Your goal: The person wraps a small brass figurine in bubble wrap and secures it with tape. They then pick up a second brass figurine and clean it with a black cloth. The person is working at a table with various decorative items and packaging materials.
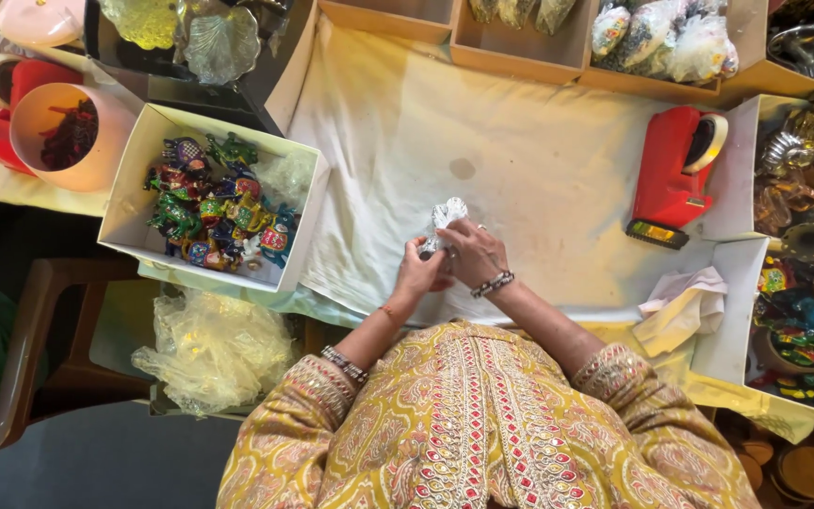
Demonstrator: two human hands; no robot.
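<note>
Both my hands meet over the white cloth on the table and hold one small object wrapped in clear crinkly plastic. My left hand grips its lower side. My right hand, with a beaded bracelet at the wrist, covers it from the right. The wrapped object sticks up above my fingers; what is inside cannot be made out.
A white box of several colourful painted figurines stands at left, a pile of clear plastic bags below it. A red tape dispenser sits at right, a crumpled cloth beside it. Boxes of decorative items line the right edge and back.
</note>
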